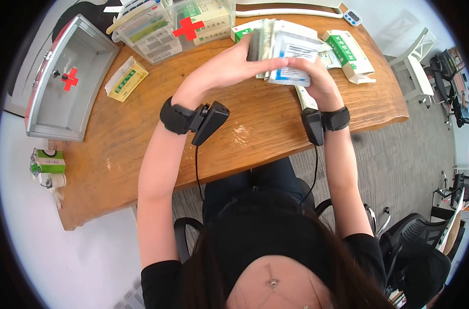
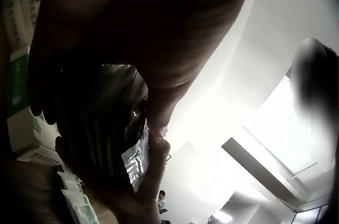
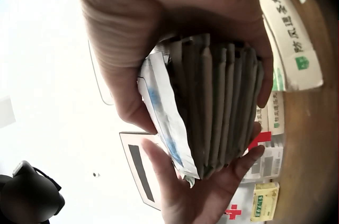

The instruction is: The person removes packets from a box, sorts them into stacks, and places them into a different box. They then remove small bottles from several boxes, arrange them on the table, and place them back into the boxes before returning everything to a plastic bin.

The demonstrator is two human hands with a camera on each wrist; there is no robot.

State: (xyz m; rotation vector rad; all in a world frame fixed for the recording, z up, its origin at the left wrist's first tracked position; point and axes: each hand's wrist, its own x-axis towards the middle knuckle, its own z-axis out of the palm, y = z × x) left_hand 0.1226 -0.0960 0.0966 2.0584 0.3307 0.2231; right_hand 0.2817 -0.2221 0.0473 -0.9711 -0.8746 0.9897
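Currently, head view: stack of flat packets [image 1: 296,54] is up in both hands over the far part of the wooden table [image 1: 260,134], packets on edge, side by side. Left hand [image 1: 232,64] grips the left end, thumb laid along the near side. Right hand [image 1: 322,80] grips the right end, its thumb reaching in close to the left one. Green-and-white carton [image 1: 346,54] just right of the stack, clear bin [image 1: 188,29] with a red cross to the left, yellow box [image 1: 127,80] further left, then silver-framed case [image 1: 51,105] at the table's left end. Timer [image 1: 352,18] near the far edge.

Left wrist view: dark, backlit. Left hand curls over the stack from above, right hand comes round it from below. Individual packets hard to make out; the far fingertips are lost in shadow.

Right wrist view: clearest on the grip. Right hand spans the packets from above, thumb by the white-and-blue outer one, fingers round the opposite side. Left hand clasps from below, thumb and fingers on opposite sides.
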